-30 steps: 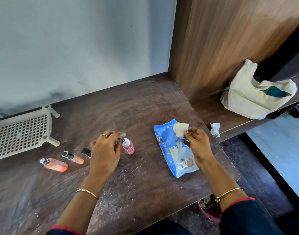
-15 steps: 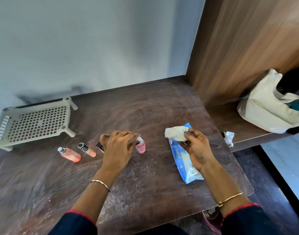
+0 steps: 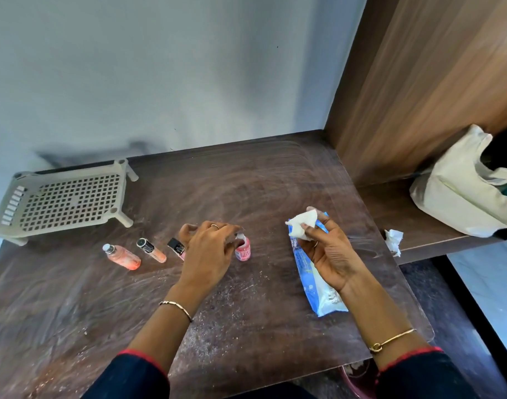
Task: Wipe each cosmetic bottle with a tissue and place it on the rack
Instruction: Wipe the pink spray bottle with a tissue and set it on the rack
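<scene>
We see the left hand (image 3: 207, 254) with fingertips closing around the small pink bottle (image 3: 243, 250) upright on the table (image 3: 246, 312), while the right hand (image 3: 327, 254), well apart, pinches a folded tissue (image 3: 301, 228).

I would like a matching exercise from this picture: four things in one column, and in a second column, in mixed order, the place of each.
Things:
1. tissue
2. small pink bottle
3. rack
4. crumpled paper

Places:
A. on the lower shelf at the right, near the cloth bag
B. far left of the table, nothing on it
C. pinched in the right hand
D. upright at the fingertips of the left hand

Pairs: 1-C, 2-D, 3-B, 4-A
</scene>
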{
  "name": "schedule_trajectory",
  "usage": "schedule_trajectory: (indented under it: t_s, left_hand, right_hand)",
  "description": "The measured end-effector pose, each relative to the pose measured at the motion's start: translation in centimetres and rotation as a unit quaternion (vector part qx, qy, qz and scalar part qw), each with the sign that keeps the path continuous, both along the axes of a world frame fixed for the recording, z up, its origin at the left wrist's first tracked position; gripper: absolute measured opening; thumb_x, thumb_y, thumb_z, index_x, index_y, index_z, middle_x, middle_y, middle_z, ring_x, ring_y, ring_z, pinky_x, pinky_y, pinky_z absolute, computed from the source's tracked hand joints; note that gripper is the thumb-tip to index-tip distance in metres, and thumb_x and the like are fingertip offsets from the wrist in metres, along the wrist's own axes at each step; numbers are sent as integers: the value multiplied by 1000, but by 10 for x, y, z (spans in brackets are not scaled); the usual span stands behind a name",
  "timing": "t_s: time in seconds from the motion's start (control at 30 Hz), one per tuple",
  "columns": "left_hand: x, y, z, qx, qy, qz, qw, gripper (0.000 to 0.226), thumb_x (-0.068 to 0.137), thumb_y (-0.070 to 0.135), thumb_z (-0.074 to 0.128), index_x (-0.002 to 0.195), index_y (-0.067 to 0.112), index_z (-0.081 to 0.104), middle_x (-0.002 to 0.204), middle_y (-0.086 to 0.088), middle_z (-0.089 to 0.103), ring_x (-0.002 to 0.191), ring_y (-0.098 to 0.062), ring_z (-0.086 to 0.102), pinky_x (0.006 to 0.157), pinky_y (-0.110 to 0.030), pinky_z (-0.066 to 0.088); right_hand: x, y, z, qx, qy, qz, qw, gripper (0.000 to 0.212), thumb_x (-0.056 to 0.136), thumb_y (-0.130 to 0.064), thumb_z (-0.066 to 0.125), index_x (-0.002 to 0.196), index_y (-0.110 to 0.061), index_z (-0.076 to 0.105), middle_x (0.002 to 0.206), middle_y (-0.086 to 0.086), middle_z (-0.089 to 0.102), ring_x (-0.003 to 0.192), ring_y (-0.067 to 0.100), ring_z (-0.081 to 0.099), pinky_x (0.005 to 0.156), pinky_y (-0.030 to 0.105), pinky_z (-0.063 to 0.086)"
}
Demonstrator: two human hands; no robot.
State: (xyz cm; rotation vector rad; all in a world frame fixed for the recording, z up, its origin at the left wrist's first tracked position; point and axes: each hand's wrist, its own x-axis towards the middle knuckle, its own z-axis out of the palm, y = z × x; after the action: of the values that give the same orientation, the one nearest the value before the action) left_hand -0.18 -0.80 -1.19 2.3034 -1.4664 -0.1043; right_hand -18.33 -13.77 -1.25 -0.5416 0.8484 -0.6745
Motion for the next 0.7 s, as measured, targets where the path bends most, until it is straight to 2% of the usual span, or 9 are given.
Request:
schedule_trajectory:
  t_s: [0.1, 0.17, 0.3, 0.37, 0.43, 0.5, 0.57, 0.63, 0.7]
  left_hand:
    - [2, -1, -1, 2, 9, -1, 1000, 20, 84, 24, 69, 105, 25, 69, 104, 7, 72, 102, -19, 60, 81, -29, 15]
    - [3, -2, 0, 1, 8, 1, 1000, 19, 86, 22, 67, 105, 25, 69, 104, 6, 71, 102, -19, 60, 79, -25, 11]
    - [7, -2, 0, -14, 67, 29, 997, 17, 88, 23, 65, 104, 25, 68, 100, 8, 70, 100, -14, 59, 86, -27, 15]
    - [7, -1, 0, -25, 120, 28, 992, 15, 88, 22, 66, 102, 24, 68, 93, 15, 66, 91, -7, 59, 88, -23, 24]
    - [6, 0, 4, -49, 212, 31, 976, 14, 87, 15, 66, 100, 20, 68, 90, 15, 63, 82, 6, 58, 80, -7, 37]
    - [6, 2, 9, -68, 295, 33, 952, 14, 89, 9, 64, 97, 20, 66, 91, 10, 66, 79, 12, 59, 72, -2, 41]
    - [6, 3, 12, -77, 349, 42, 933, 14, 90, 7, 61, 93, 21, 64, 91, 6, 69, 79, 9, 62, 74, -6, 45]
    - [6, 4, 16, -83, 416, 57, 904, 10, 92, 8, 58, 94, 16, 63, 92, -1, 69, 81, -3, 63, 80, -17, 52]
    - [5, 7, 22, -98, 497, 76, 859, 10, 95, 6, 54, 99, 7, 62, 90, -9, 66, 81, -14, 62, 79, -27, 56]
  right_hand:
    - [3, 0, -3, -22, 38, -13, 999, 33, 83, 3, 62, 112, -13, 57, 96, 9, 71, 82, 19, 70, 73, 27, 57]
    - [4, 1, -5, -51, 86, -14, 995, 35, 81, 2, 66, 114, -6, 56, 96, 10, 70, 86, 21, 69, 81, 31, 56]
    - [9, 8, -8, -178, 196, -26, 964, 21, 81, 1, 70, 96, -10, 62, 91, 6, 69, 84, 18, 66, 76, 31, 56]
    - [17, 13, -9, -270, 241, -22, 932, 22, 80, 1, 70, 87, -19, 66, 85, 0, 70, 81, 15, 66, 76, 31, 55]
    - [27, 20, -7, -353, 260, -6, 899, 26, 79, 3, 68, 82, -22, 68, 84, -4, 71, 80, 10, 66, 76, 28, 53]
    - [38, 31, -5, -436, 260, 16, 861, 28, 77, 7, 64, 81, -20, 70, 85, -6, 72, 82, 7, 67, 75, 25, 53]
    - [46, 41, -4, -517, 256, 41, 816, 29, 74, 8, 60, 83, -17, 70, 87, -8, 70, 86, 8, 66, 74, 27, 53]
    - [50, 50, -3, -592, 250, 68, 763, 29, 72, 5, 60, 90, -15, 68, 92, -8, 68, 87, 7, 64, 73, 28, 53]
    - [52, 58, -2, -676, 241, 97, 690, 22, 75, 2, 65, 93, -12, 67, 94, -4, 67, 85, 12, 64, 73, 29, 51]
